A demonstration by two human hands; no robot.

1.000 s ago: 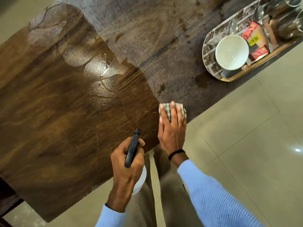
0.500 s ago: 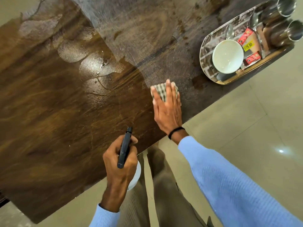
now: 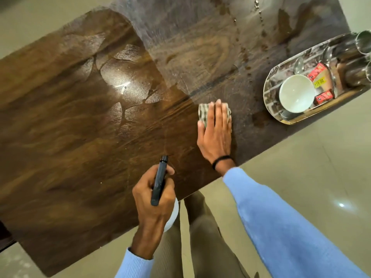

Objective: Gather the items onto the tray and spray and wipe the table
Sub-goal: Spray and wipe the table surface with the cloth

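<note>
Table [image 3: 80, 147] dark wood, wet streaks; floor [image 3: 321, 167] beige tile

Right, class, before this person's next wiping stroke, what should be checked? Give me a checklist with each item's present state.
1. Right hand flat on the cloth: ok.
2. Left hand grips the spray bottle, apart from the cloth: ok.
3. Bowl, red packets and steel cups on the tray: ok.
4. Table dry throughout: not ok, wet patches lie left of the cloth.
5. Tray fully on the table: cannot tell, it sits at the near edge.
6. Cloth clean underneath: cannot tell.
</note>
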